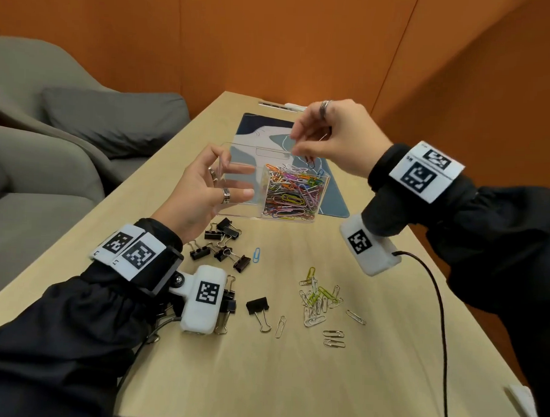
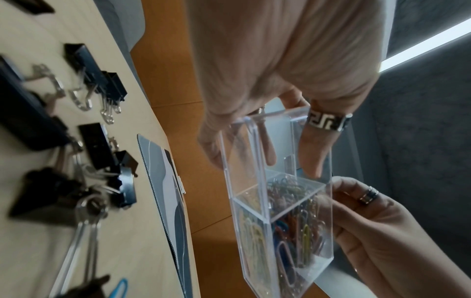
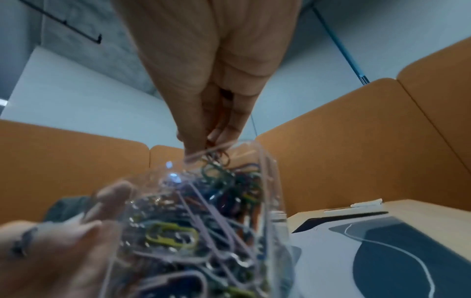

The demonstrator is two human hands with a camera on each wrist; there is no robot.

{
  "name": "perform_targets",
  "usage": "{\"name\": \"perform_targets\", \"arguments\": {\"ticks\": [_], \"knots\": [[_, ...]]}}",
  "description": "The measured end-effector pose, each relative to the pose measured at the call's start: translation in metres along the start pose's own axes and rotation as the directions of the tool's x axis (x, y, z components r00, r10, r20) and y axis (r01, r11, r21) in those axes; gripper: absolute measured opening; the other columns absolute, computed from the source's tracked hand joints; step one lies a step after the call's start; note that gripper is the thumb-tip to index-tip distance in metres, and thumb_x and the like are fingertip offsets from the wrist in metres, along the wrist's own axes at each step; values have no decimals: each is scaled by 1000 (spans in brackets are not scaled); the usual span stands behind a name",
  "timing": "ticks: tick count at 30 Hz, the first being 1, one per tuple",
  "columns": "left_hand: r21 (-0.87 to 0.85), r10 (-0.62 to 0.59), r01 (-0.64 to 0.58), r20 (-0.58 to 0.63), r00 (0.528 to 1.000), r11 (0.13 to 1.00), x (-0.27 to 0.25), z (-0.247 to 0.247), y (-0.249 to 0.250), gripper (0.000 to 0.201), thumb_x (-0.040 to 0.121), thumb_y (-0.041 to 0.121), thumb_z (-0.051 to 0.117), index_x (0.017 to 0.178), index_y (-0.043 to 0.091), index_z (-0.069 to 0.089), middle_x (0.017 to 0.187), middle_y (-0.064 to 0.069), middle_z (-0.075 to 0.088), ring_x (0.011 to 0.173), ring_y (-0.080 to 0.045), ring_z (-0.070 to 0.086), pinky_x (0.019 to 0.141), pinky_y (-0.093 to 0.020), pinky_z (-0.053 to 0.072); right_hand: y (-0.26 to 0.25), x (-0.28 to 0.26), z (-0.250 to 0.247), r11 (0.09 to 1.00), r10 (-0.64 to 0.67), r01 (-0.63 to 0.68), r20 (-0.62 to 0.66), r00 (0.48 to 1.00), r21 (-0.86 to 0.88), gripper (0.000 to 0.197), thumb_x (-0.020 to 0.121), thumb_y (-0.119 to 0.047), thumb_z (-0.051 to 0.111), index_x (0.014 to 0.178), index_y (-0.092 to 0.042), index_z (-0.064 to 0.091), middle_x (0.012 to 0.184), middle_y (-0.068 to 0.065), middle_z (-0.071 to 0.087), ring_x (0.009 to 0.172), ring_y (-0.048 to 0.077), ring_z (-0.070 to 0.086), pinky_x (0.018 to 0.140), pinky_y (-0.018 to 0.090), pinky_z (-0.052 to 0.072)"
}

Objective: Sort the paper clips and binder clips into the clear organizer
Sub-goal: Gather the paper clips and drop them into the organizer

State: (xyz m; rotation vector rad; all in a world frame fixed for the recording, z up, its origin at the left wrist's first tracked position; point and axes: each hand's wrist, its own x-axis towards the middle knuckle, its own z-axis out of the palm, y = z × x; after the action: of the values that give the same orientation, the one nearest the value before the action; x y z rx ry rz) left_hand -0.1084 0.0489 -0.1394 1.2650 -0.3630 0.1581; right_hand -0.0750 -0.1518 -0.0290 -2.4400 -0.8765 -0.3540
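Organizer (image 1: 237, 178): clear box on the bench (image 1: 291, 382), standing partly on a blue mat (image 1: 334, 195); divided into compartments.
Filled compartment: the right end of the organizer holds a dense heap of coloured paper clips (image 1: 291, 193); the wider part to its left looks bare in the head view.
Left hand (image 1: 202, 189): at the organizer's left end, fingers relaxed and spread; in the left wrist view the fingertips (image 2: 314, 161) lie against the clear wall. Whether they clasp it cannot be told.
Right hand (image 1: 330, 135): above the organizer's filled compartment, thumb and fingertips pinched together on a few thin paper clips that hang down toward the heap.
Binder clips (image 1: 221, 244): black, scattered on the bench just in front of the organizer's left end, below the left hand; more lie nearer, one (image 1: 258, 307) apart from the rest.
Loose paper clips (image 1: 318, 301): silver and yellow-green pile on the bench well in front of the organizer's right end; a single blue clip (image 1: 256, 254) lies between this pile and the binder clips.
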Motion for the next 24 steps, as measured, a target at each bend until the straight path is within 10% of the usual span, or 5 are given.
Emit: {"name": "perform_targets", "arguments": {"ticks": [6, 13, 18, 22, 24], "knots": [[-11, 4, -4, 2, 1000, 1000, 0, -1, -1, 40, 62, -1, 68, 78, 22, 39, 109, -7, 65, 91, -25, 65, 71, -27, 55, 13, 2, 8, 982, -20, 26, 33, 999, -185, 12, 73, -27, 77, 74, -26, 65, 73, -7, 71, 74, 11, 67, 79, 44, 53], [-1, 12, -12, -20, 1000, 1000, 2, -5, -1, 46, 70, -12, 68, 77, 24, 40, 111, -8, 64, 94, -26, 64, 74, -29, 55, 15, -11, 11, 993, -74, 58, -156, 985, -104, 25, 95, -31, 53, 88, -12, 68, 73, -5, 68, 63, 3, 58, 64, 11, 45], [-8, 16, -17, -78, 997, 1000, 4, -8, -1, 44, 64, -4, 70, 77, 26, 40, 116, -12, 62, 103, -30, 60, 80, -37, 52, 30, -41, 9, 995, 64, -77, -196, 979, -60, 31, 96, -36, 49, 77, -13, 59, 63, -3, 56, 56, 8, 50, 59, 21, 42], [-5, 25, -26, -102, 994, 1000, 4, -10, 1, 45, 66, -5, 71, 78, 25, 40, 110, -7, 64, 100, -29, 61, 78, -37, 52, 43, -73, 22, 977, 210, -214, 200, 957, -1, 33, 95, -38, 45, 86, -16, 68, 78, -2, 66, 73, 11, 62, 70, 28, 52], [-5, 28, -28, -100, 995, 1000, 3, -9, 1, 46, 66, -5, 72, 78, 25, 39, 110, -8, 64, 101, -30, 60, 78, -36, 52, 43, -87, 32, 964, 262, -244, 530, 806, -106, 37, 96, -40, 41, 120, -21, 62, 115, -6, 64, 104, 9, 59, 87, 26, 49]]}}
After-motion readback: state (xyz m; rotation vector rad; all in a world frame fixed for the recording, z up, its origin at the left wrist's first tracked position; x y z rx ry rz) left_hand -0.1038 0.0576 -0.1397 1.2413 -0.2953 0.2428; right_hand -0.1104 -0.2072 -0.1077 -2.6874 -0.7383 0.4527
